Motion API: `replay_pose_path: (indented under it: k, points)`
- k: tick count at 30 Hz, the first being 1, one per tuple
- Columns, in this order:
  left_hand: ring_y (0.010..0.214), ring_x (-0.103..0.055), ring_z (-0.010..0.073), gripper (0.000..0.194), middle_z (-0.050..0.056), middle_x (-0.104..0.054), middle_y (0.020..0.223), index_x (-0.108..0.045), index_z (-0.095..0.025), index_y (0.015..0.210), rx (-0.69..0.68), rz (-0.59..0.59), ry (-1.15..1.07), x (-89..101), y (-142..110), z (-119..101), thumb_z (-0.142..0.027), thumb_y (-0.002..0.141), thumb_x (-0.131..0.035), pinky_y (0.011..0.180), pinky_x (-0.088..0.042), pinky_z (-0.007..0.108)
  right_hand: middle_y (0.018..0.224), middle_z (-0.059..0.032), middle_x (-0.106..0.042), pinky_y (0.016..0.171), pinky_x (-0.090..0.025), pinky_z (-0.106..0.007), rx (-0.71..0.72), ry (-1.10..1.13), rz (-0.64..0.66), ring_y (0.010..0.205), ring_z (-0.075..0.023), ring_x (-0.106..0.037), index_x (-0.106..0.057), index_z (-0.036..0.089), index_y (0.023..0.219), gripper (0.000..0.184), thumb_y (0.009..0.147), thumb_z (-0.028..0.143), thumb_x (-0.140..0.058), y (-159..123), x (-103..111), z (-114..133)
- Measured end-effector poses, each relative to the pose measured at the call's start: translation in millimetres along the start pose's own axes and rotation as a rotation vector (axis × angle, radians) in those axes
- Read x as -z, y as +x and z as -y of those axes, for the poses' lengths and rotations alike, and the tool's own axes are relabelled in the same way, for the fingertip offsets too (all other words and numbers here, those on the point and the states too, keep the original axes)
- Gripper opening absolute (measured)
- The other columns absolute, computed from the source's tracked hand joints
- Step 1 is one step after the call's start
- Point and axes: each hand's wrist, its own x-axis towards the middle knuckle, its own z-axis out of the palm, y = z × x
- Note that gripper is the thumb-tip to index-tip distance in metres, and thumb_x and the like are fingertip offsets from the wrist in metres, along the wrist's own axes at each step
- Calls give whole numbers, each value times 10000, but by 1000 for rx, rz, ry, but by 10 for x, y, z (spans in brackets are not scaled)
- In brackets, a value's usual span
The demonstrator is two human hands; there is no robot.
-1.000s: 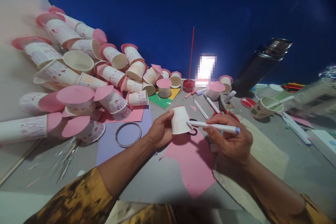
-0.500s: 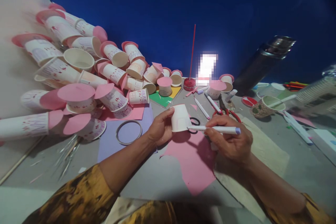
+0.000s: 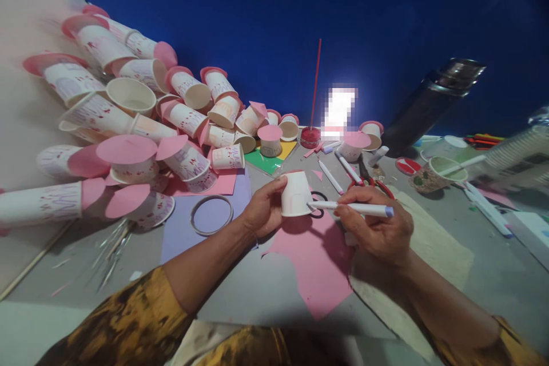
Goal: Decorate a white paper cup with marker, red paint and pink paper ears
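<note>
Since half a second ago, your white marker (image 3: 371,209) has its tip slightly higher on the white cup (image 3: 295,191); view drifts a touch too. Cup is mouth-down over the far end of the pink sheet (image 3: 315,274). Your left hand (image 3: 266,211) grips it by the side, thumb near the top; your right hand (image 3: 381,234) pinches the marker, tip at the cup's lower right side.

Left of the pink sheet: cup pile (image 3: 191,117), many with pink paper discs or cones; one open cup (image 3: 131,97) shows its pale inside. Far right of the sheet: patterned cup (image 3: 429,181), tilted, holding a white stick (image 3: 465,164). Beyond the sheet: red pot (image 3: 310,138) with a red stick (image 3: 316,83) upright in it. Beyond and right: dark flask (image 3: 422,108), leaning.

Grey table (image 3: 240,291) shows left of the sheet, down to the near edge. Lilac sheet (image 3: 175,234) with ring (image 3: 211,233) sits left; cream sheet (image 3: 446,240) borders the right, partly under your right forearm. Black loops (image 3: 318,213) show just behind the marker tip.
</note>
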Motion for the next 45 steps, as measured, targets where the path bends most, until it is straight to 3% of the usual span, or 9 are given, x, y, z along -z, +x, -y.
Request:
replay_pose_path:
  k: [7,13,18,23,29,40,45]
  points:
    - [969,-729,290,405,123,-781,992,-736,-123,1181,-12,18,48,-7,-12,16,-291,815,-775,889,-602,430,759,-18,-769,557,-561,-271,-2,4,-27,603,-169,-708,-717,211,855,42,885,183,-722,0,-33,-34]
    - [905,-729,269,385,114,-775,976,-738,-121,1162,-16,56,38,-11,-10,19,-280,813,-773,847,-612,417,770,-24,-775,502,-528,-256,-3,-8,-23,579,-158,-690,-726,212,861,32,893,209,-732,-7,-26,-14]
    - [982,-737,298,383,137,-783,1036,-738,-129,1173,-17,10,31,-3,-3,18,-287,826,-765,904,-602,440,739,-7,-749,505,-531,-264,-61,-6,-42,549,-149,-668,-720,218,857,58,887,169,-714,-29,-2,-33]
    - [998,-735,304,400,134,-779,1023,-735,-134,1179,-17,34,42,8,-3,24,-303,819,-778,908,-607,455,749,-5,-759,522,-536,-256,9,4,-36,592,-156,-691,-726,220,861,50,877,174,-731,-10,-26,-61]
    - [968,-745,286,392,132,-783,1039,-733,-139,1184,-20,41,61,7,-4,34,-303,831,-779,891,-605,419,753,-26,-776,514,-547,-263,-24,-22,-20,579,-165,-693,-730,218,843,69,904,250,-725,-5,-47,-1]
    - [1032,-736,317,405,136,-774,1069,-724,-154,1199,-16,43,57,5,-2,33,-322,835,-782,941,-602,492,734,-13,-762,555,-561,-279,8,-27,-40,588,-169,-696,-721,225,843,51,884,194,-716,9,-21,-43]
    - [908,-731,249,373,92,-767,972,-736,-154,1147,-34,38,69,-12,-8,52,-304,815,-815,864,-607,392,742,-30,-779,554,-575,-276,10,-18,-8,597,-179,-713,-730,215,839,59,895,228,-716,16,-59,-10]
